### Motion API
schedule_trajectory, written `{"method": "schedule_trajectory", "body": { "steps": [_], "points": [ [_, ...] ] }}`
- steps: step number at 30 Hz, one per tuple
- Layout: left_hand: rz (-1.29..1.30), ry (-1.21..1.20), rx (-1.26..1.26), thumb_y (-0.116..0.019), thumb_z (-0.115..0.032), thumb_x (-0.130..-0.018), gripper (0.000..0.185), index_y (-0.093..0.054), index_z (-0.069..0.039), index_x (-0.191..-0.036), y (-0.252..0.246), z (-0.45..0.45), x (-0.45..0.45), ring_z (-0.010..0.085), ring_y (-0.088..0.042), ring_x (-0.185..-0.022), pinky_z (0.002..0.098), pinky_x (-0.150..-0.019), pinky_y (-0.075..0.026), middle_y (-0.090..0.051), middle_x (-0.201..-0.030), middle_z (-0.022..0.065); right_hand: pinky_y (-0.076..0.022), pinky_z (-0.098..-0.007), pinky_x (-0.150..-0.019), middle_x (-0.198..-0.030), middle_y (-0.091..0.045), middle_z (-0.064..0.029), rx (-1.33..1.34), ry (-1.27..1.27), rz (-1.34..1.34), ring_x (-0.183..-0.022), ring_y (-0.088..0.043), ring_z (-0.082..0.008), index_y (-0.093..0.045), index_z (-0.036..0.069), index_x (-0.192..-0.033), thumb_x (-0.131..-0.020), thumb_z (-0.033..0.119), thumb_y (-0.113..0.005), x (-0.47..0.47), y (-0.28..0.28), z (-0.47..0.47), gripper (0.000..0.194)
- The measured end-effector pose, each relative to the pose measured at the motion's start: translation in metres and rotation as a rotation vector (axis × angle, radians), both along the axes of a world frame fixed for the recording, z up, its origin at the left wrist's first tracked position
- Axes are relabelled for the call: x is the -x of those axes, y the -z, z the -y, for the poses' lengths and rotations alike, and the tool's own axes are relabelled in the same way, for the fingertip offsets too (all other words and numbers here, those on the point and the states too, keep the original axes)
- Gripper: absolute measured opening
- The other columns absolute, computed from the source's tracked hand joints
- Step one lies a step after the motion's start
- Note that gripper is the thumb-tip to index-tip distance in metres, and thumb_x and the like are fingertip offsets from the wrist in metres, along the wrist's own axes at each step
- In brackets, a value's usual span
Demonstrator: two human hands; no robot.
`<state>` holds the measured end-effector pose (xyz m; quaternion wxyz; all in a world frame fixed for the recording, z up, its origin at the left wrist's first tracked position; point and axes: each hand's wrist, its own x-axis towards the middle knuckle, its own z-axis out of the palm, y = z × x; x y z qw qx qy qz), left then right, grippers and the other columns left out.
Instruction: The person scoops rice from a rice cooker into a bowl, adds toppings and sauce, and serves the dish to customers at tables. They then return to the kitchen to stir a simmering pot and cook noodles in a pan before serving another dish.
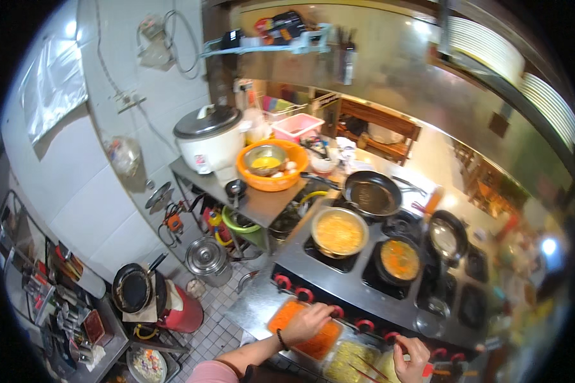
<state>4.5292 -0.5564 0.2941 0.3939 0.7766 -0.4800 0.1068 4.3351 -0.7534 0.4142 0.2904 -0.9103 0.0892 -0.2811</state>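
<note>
My left hand (311, 321), with a dark bead bracelet at the wrist, is over a tray of shredded orange food (287, 313), its fingertips at a red stove knob (336, 311). Lower right, my right hand (411, 358) has its fingers curled close together beside another red knob (391, 336); whether it holds anything is unclear. Between the hands, chopsticks (368, 367) rest over a container of chopped yellowish food (349, 356). On the stove stand a pot of yellow food (340, 232) and a small black pan of orange and yellow food (400, 259).
Two more black frying pans (372, 193) (446, 234) are on the stove. Behind, left, an orange basin (271, 184) holds eggs and a metal bowl, beside a rice cooker (211, 143). A lidded metal pot (208, 261) and a red bin (187, 311) stand at left.
</note>
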Motion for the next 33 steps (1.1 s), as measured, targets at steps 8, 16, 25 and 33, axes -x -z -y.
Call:
{"method": "schedule_trajectory", "body": {
  "steps": [8,16,25,33],
  "points": [
    [-0.34,-0.529,0.359,-0.062,-0.009,-0.084,0.016,-0.057,-0.004,-0.099,0.048,-0.177,-0.207,0.0137,-0.059,-0.069,0.0248,-0.058,-0.045,-0.059,-0.084,0.0064,-0.0489,-0.0378,-0.062,-0.082,-0.059,-0.0125,0.213,-0.637,-0.031,-0.073,-0.059,-0.0296,-0.055,0.007,-0.113,-0.073,0.004,-0.062,-0.352,0.058,-0.186,0.04],
    [-1.33,-0.489,0.646,-0.052,-0.04,-0.09,0.039,-0.056,-0.002,-0.097,0.095,-0.219,-0.427,0.0123,-0.055,-0.065,0.025,-0.056,-0.048,-0.056,-0.08,0.0047,-0.0392,-0.0251,-0.039,-0.061,-0.058,-0.0057,-1.321,0.004,-0.609,-0.045,-0.051,-0.0128,-0.06,-0.002,-0.104,-0.078,0.03,-0.068,-0.626,0.19,-0.285,0.042],
    [-1.623,-0.261,0.88,-0.055,-0.018,-0.089,0.011,-0.05,-0.008,-0.091,0.134,-0.195,-0.498,0.0137,-0.052,-0.064,0.0254,-0.057,-0.047,-0.052,-0.075,0.0044,-0.0496,-0.0264,-0.057,-0.07,-0.063,-0.006,-0.874,0.177,0.106,-0.063,-0.06,-0.009,-0.063,-0.001,-0.087,-0.088,0.015,-0.057,-0.454,0.091,-0.214,0.017],
    [-0.728,-0.268,0.089,-0.054,-0.01,-0.087,0.031,-0.051,0.003,-0.115,0.076,-0.252,-0.375,0.0193,-0.057,-0.089,0.0332,-0.078,-0.047,-0.06,-0.1,0.0115,-0.0458,-0.0225,-0.05,-0.069,-0.063,-0.0066,-0.627,0.849,0.5,-0.058,-0.059,-0.0112,-0.065,-0.002,-0.082,-0.084,0.01,-0.061,-0.185,0.01,-0.052,0.013]
  ]
}}
